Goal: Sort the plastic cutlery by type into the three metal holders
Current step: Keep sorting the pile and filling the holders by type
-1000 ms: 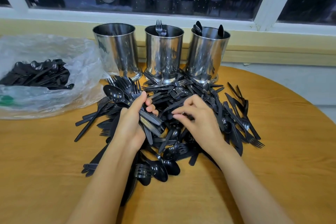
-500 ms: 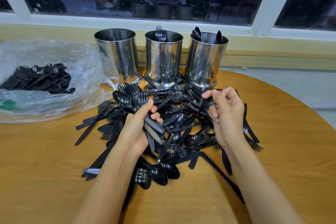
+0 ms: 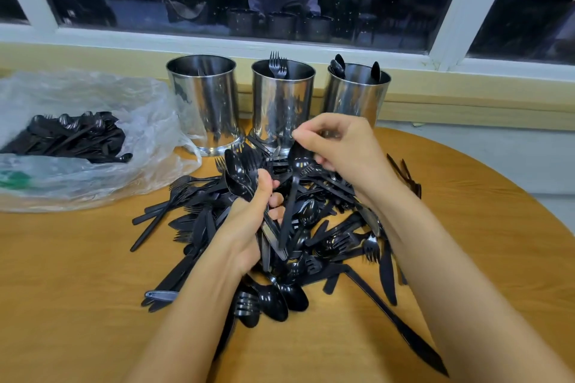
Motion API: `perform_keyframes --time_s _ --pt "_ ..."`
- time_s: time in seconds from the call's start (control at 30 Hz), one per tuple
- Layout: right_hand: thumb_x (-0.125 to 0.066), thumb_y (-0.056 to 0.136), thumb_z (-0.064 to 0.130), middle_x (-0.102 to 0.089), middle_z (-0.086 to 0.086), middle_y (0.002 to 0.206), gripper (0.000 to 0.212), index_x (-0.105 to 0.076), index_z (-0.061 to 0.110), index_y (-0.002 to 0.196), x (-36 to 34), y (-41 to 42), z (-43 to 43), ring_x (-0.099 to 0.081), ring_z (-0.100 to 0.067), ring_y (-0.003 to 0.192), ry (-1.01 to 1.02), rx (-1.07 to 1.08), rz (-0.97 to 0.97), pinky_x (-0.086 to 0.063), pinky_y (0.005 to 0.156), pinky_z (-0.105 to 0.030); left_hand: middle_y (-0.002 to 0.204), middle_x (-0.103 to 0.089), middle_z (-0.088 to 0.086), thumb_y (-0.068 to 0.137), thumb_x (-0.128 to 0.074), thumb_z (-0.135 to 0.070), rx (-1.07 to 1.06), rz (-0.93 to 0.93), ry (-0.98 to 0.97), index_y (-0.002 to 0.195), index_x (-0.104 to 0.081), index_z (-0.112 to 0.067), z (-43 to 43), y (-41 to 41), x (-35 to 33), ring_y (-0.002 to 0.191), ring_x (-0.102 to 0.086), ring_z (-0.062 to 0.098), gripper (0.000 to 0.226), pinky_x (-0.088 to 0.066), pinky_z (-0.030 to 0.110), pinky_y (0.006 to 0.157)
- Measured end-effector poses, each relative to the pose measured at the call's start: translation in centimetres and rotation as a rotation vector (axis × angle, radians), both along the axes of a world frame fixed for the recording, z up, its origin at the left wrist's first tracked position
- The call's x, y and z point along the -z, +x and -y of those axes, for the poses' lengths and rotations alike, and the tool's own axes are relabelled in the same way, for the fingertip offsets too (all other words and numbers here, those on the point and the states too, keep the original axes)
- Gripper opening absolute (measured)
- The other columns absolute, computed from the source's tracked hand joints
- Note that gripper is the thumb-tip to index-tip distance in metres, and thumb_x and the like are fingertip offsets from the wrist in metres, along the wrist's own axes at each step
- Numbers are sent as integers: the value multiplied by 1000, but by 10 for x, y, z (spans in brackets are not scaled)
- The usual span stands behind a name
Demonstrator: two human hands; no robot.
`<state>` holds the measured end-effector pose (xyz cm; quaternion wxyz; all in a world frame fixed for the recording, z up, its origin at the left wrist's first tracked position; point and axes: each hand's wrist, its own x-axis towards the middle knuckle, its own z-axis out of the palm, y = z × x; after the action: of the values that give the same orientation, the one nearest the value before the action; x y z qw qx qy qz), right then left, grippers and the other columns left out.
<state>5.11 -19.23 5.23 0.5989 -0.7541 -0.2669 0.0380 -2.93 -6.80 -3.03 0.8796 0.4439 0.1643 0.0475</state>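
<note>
**Gathering cutlery from the pile, one spoon lifted**

A heap of black plastic cutlery [image 3: 280,227] lay on a round wooden bench [image 3: 77,289], just before three metal holders. The left holder [image 3: 202,102] looked nearly empty, the middle holder [image 3: 281,102] showed forks, and the right holder [image 3: 356,96] showed spoons. The left hand [image 3: 249,227] gripped a mixed bunch [image 3: 242,174] of spoons and forks, its fingers closed round the handles. The right hand [image 3: 339,149] pinched a spoon [image 3: 292,193] near its bowl, the handle hanging down over the heap. The step in hand seemed to be collecting pieces. Next, the spoon probably needed to join the bunch or go into the right holder.
</note>
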Motion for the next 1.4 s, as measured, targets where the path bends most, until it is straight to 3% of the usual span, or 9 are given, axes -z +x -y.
perform_keyframes --time_s 0.13,0.23,0.43,0.67,0.83,0.93,1.03,1.2,1.4 --pt "-75 84 20 -64 10 67 7 -73 17 78 6 3 -27 -49 2 52 -96 -30 134 -43 54 -12 59 -43 -7 54 -71 -58 39 61 40 95 -54 -10 2 -1 1 50 -37 7 65 -42 21 53" --pt "-76 83 20 -62 11 76 7 -74 14 80 14 0 -39 -50 5 58 -151 -21 263 -43 64 -11 62 -41 -3 68 -82 -37 126 115 38 79 -61 -12 1 -3 1 50 -36 8 34 -41 21 53" --pt "-68 89 15 -61 5 85 18 -69 17 108 33 -9 1 -55 -6 61 -49 27 120 -43 57 -14 64 -41 -1 85 -67 -21 36 68 -1 61 -57 -17 -4 -1 2 49 -38 8 26 -42 22 51" --pt "-71 87 20 -65 13 77 3 -70 23 86 68 -44 86 -58 5 65 -644 113 23 -46 66 -13 62 -46 -4 98 -57 -15 -67 44 -111 80 -52 -13 -3 -5 -8 47 -41 6 18 -41 19 48" --pt "-69 89 25 -64 9 94 18 -62 22 105 85 -86 98 -62 -8 84 -910 195 130 -52 72 -24 62 -45 -4 99 -55 -15 -66 58 -130 79 -50 -14 11 -28 -19 47 -40 6 20 -41 19 48" --pt "-55 95 8 -64 -2 106 25 -52 17 118 95 -103 92 -63 -24 96 -1027 252 259 -54 73 -34 64 -45 -3 98 -56 -14 -71 46 -127 77 -50 -14 23 -50 -21 48 -40 7 22 -41 20 48" --pt "-49 89 -7 -62 -4 99 31 -49 15 111 98 -104 89 -62 -27 88 -1019 306 235 -53 69 -35 65 -44 -3 98 -56 -14 -81 40 -126 76 -49 -14 29 -71 -23 48 -40 6 22 -40 19 49" --pt "-48 93 1 -63 -5 104 29 -53 16 117 88 -95 87 -62 -28 94 -967 211 188 -53 76 -38 62 -44 -3 98 -55 -15 -87 27 -159 77 -49 -14 32 -97 -24 48 -40 7 22 -40 19 49" --pt "-46 97 13 -47 8 98 25 -55 24 118 38 -100 95 -52 -13 75 -599 319 469 -43 58 -34 57 -41 -4 97 -56 -20 -23 -15 -203 70 -47 -14 42 -117 -22 50 -39 8 29 -43 18 50"
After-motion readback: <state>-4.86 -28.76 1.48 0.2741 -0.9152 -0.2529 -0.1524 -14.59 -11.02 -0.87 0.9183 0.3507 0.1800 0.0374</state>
